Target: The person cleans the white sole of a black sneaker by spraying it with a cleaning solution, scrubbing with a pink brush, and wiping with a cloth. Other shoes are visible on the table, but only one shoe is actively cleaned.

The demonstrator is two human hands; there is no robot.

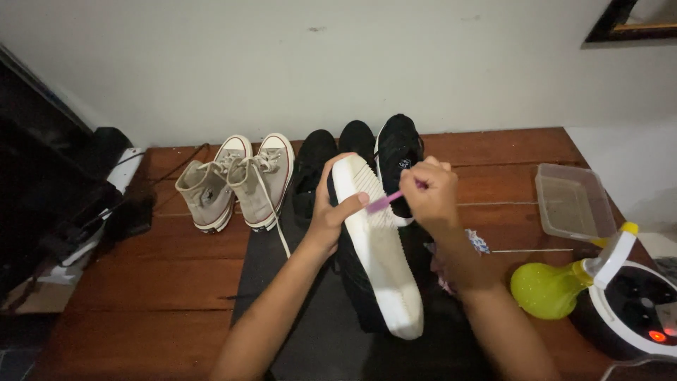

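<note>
Left hand [330,215]: fingers wrapped around the black shoe [374,261], frame centre, white sole turned upward, thumb lying across the ribbed tread.
Right hand [431,194]: fingers pinched together around a pink brush [384,202]; brush head touches the sole near the toe.
Technique: keep the shoe braced against the dark mat [282,303]; work short strokes along the ribs, toe to heel.
Upper centre: further black shoes [367,152] in a row.
Left of centre: pair of grey high-top sneakers [236,183], a round patch on one ankle.
Right edge: clear plastic container [571,201], rectangular, unlabelled.
Lower right: yellow-green spray bottle [557,286], white nozzle, no label visible.
</note>
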